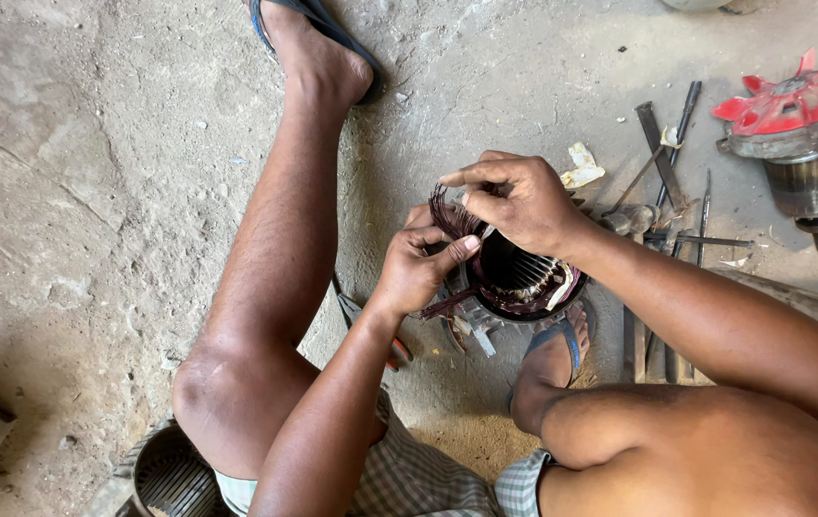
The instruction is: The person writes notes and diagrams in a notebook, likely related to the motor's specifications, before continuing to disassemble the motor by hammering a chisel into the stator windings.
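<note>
Seated on the concrete floor (93, 191), left hand (416, 270) & right hand (516, 199) pinch dark wire strands (449, 216), fingers closed, over a motor stator (514, 282) braced near the foot (551, 356).

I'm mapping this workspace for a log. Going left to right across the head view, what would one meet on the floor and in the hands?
Round metal housing → left hand → bundle of dark winding wires → right hand → motor stator → scattered hand tools → rotor with red fan.
</note>
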